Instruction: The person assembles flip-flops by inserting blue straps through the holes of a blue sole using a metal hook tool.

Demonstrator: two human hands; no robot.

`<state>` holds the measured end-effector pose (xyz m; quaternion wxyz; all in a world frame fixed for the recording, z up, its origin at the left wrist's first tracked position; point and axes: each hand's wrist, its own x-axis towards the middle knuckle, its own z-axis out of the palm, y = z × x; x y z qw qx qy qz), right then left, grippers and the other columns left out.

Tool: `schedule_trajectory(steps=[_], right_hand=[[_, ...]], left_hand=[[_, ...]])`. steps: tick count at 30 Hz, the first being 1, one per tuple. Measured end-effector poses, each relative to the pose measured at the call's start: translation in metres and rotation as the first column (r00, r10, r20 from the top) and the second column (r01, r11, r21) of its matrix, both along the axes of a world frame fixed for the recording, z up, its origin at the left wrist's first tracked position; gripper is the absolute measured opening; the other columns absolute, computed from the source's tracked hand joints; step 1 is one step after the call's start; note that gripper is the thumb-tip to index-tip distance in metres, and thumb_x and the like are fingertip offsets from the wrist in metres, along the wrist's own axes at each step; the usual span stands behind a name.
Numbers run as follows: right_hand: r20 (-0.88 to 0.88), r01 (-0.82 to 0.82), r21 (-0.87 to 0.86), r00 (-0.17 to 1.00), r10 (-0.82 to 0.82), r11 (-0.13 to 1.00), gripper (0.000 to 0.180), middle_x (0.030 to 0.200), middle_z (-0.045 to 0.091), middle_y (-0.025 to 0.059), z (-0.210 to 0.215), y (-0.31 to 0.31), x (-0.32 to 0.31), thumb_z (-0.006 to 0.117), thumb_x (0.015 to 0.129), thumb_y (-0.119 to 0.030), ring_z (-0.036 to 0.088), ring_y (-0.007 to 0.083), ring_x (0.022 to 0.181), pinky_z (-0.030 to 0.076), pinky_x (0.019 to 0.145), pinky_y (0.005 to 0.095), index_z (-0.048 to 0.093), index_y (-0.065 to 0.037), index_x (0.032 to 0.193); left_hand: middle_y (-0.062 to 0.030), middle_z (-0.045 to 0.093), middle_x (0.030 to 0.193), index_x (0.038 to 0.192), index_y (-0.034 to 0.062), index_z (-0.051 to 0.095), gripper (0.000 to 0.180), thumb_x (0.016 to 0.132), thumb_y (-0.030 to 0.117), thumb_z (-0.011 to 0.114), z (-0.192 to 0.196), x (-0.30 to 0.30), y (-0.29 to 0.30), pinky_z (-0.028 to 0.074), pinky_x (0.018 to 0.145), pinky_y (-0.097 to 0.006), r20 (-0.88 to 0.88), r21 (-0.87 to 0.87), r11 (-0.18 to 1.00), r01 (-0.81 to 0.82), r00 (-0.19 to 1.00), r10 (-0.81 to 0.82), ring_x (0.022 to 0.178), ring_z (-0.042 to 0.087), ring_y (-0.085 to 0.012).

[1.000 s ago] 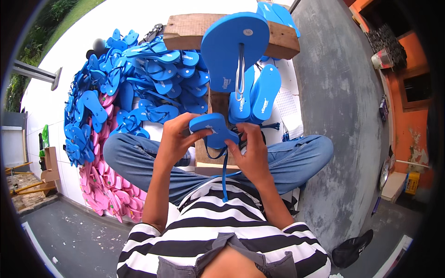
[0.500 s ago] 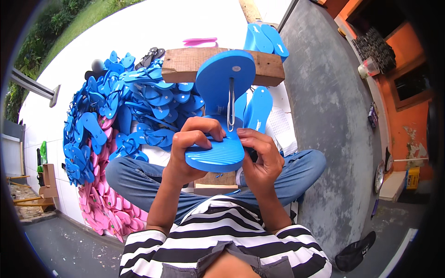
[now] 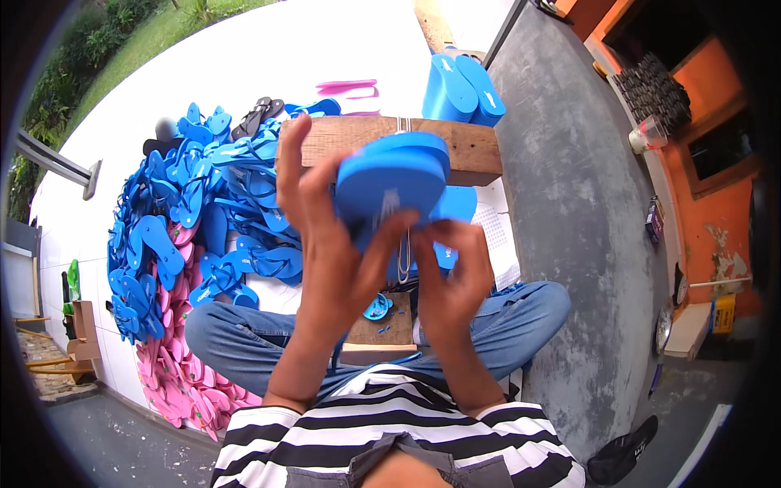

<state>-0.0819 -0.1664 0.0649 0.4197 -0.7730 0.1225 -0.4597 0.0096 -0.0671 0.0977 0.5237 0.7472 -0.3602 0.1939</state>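
Lengthwise, the held blue sole (image 3: pixel 390 180) points roughly forward.

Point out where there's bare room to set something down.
Grey floor lies mostly bare between the right knee and orange wall; so does white floor between the blue flip-flop heap and grass. Crowded: the left side, with that heap and pink flip-flops, and before the wooden block, where left hand and right hand handle a blue sole.
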Motion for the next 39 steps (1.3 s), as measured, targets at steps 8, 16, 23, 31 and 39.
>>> schedule_trajectory(steps=[8,16,23,31,39], right_hand=[[-0.126,0.064,0.116,0.991,-0.049,0.991,0.024,0.080,0.050,0.0051,-0.022,-0.006,0.023,0.075,0.085,-0.008,0.049,0.0150,0.072,0.041,0.065,0.0287,0.051,-0.003,0.086],[0.110,-0.487,0.819,0.651,0.751,0.302,0.029,0.102,0.059,0.0095,-0.126,0.076,-0.042,0.064,0.097,-0.021,0.062,0.0137,0.091,0.052,0.083,0.0273,0.055,0.000,0.115],[-0.329,-0.227,0.673,0.761,0.560,0.704,0.019,0.078,0.062,0.0007,-0.110,0.004,-0.108,0.063,0.097,-0.016,0.057,0.0069,0.067,0.047,0.060,0.0232,0.067,0.001,0.105],[0.125,-0.137,0.888,0.991,0.056,0.440,0.032,0.095,0.067,0.0056,-0.071,-0.028,-0.076,0.068,0.095,-0.022,0.065,0.0126,0.081,0.050,0.066,0.0219,0.062,0.001,0.118],[0.222,-0.243,0.705,0.968,0.118,0.666,0.023,0.093,0.067,0.0057,-0.030,0.014,-0.024,0.075,0.088,-0.013,0.061,0.0117,0.084,0.049,0.074,0.0272,0.069,0.001,0.106]], left_hand=[[-0.0194,0.034,0.146,0.135,0.0083,0.038,0.061,0.087,0.019,0.072,-0.023,0.020,-0.019,0.019,0.112,-0.050,0.074,-0.268,0.963,-0.011,0.997,0.032,0.140,0.027,-0.0358],[-0.0150,0.064,0.098,0.091,0.0015,0.058,0.018,0.077,-0.007,0.051,-0.080,-0.033,0.044,0.048,0.065,-0.029,-0.002,-0.355,0.902,0.244,0.965,-0.262,0.074,0.059,-0.0226],[0.0008,0.061,0.121,0.098,0.0146,0.067,0.018,0.082,0.022,0.070,-0.084,-0.054,0.045,0.032,0.104,-0.045,0.134,0.589,0.776,0.225,0.920,-0.368,0.130,0.047,-0.0217],[0.0073,0.066,0.089,0.094,0.0193,0.073,0.020,0.075,0.019,0.080,-0.099,-0.065,-0.004,0.031,0.088,-0.040,0.220,0.347,0.931,0.117,0.954,-0.202,0.095,0.058,-0.0140],[-0.0050,0.067,0.089,0.088,0.0080,0.070,0.020,0.069,0.006,0.077,-0.099,-0.078,-0.011,0.040,0.074,-0.037,0.098,0.115,0.993,-0.021,0.995,0.009,0.086,0.060,-0.0240]])
